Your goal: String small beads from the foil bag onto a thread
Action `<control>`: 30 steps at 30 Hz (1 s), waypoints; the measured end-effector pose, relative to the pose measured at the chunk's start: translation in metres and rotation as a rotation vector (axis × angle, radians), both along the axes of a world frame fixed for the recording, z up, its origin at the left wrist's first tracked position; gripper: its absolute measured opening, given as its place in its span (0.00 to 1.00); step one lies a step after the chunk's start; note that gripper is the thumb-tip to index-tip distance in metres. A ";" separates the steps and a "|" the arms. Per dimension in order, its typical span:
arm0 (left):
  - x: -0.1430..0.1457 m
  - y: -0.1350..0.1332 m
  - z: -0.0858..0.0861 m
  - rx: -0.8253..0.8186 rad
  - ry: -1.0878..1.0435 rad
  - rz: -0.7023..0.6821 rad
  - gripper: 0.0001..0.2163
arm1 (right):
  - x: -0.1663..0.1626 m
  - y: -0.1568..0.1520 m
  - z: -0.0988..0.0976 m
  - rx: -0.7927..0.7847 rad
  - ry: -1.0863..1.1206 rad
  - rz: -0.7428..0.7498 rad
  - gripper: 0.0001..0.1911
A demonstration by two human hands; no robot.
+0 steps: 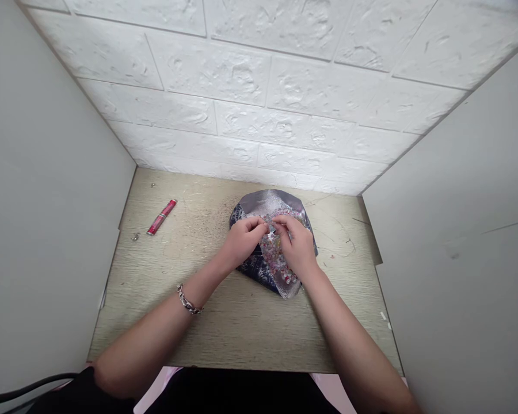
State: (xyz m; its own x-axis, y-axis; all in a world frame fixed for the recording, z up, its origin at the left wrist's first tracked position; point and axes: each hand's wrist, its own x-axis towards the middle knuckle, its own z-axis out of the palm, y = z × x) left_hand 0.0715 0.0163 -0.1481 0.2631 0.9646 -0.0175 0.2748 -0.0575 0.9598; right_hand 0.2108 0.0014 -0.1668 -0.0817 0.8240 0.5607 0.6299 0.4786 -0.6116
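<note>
A dark patterned bag or cloth [259, 275] lies on the table, with a silvery sheet [265, 201] over part of it. Many small pink, red and clear beads [278, 259] are heaped on top. Over this heap, my left hand [244, 238] is closed in a pinch, thumb against forefinger. My right hand [297, 244] pinches close beside it, fingertips almost touching the left ones. Small shiny bits show between the fingertips, but what each hand grips is too small to make out.
On the wooden table [224, 330], a red and silver stick-shaped packet [162, 217] lies to the left. Small shiny bits [135, 236] are near the left edge. Thin thread [349, 241] curls at the right. Grey panels stand at both sides, and a white brick-patterned wall [242, 75] behind.
</note>
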 end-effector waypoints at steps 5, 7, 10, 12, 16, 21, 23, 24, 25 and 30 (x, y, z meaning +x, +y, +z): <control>0.000 0.000 0.000 -0.028 -0.003 0.010 0.09 | 0.000 0.000 0.000 -0.004 -0.007 0.003 0.09; 0.000 0.001 0.000 -0.032 -0.002 0.006 0.09 | 0.000 0.000 0.000 -0.003 -0.006 0.002 0.09; -0.001 0.001 -0.001 -0.034 -0.005 0.002 0.09 | 0.000 0.000 0.000 -0.004 -0.006 0.000 0.09; -0.001 0.001 -0.002 -0.034 -0.008 -0.004 0.09 | 0.000 0.000 0.000 -0.004 -0.005 0.001 0.09; -0.001 0.001 -0.002 -0.039 -0.014 -0.012 0.09 | 0.000 0.000 0.000 -0.010 -0.003 0.000 0.09; -0.001 0.001 -0.002 -0.045 -0.004 -0.007 0.08 | 0.000 -0.001 0.000 -0.015 -0.007 0.000 0.09; -0.001 0.001 -0.001 -0.047 0.002 -0.003 0.08 | 0.000 -0.001 0.000 -0.016 -0.008 0.003 0.09; -0.001 0.001 -0.001 -0.048 0.005 -0.003 0.08 | 0.000 -0.001 0.000 -0.018 -0.009 0.005 0.09; -0.001 0.001 -0.001 -0.047 0.007 -0.003 0.08 | 0.000 -0.001 0.001 -0.019 -0.010 0.006 0.09; -0.001 0.001 -0.001 -0.042 0.001 -0.002 0.08 | -0.001 -0.001 0.001 -0.021 -0.010 0.013 0.09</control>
State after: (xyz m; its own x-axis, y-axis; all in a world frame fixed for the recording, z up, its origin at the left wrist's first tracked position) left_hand 0.0707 0.0171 -0.1489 0.2650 0.9625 -0.0586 0.2753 -0.0173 0.9612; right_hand 0.2102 0.0003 -0.1655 -0.0980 0.8345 0.5423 0.6300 0.4739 -0.6153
